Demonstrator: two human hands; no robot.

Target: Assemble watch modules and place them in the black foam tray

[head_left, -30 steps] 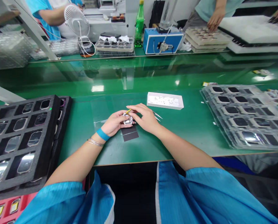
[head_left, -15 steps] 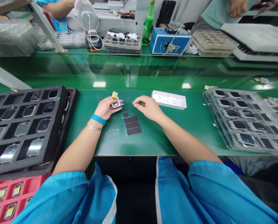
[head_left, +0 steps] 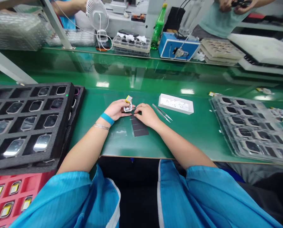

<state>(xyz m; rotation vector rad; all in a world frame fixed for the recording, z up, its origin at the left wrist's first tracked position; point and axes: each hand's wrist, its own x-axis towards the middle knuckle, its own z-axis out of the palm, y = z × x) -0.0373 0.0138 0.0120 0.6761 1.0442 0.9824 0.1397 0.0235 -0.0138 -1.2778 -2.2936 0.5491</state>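
My left hand (head_left: 118, 109) is closed around a small silver-rimmed watch case (head_left: 128, 108), whose yellow-and-silver battery (head_left: 128, 99) sticks up from its top. Close by on the right, my right hand (head_left: 147, 114) has thumb and forefinger pinched together at the upper end of a sheet of black strips (head_left: 140, 127). Whatever is between those fingertips is too small to make out. A pair of tweezers (head_left: 162, 113) lies just beyond my right hand, pointing toward the lower right. Behind it is a white box (head_left: 190, 107) with tiny parts on a white sheet inside.
A black foam tray (head_left: 51, 148) of watches fills the left, above a red tray (head_left: 38, 186) with battery-fitted cases. Clear plastic trays (head_left: 229, 139) of watches stand at right. A fan (head_left: 97, 15), green bottle (head_left: 158, 27) and blue box (head_left: 166, 42) line the rear shelf.
My right hand has come down and left to the black strips, close to my left hand. The tweezers now show beside it. My left hand still holds the watch case. The view has shifted slightly.
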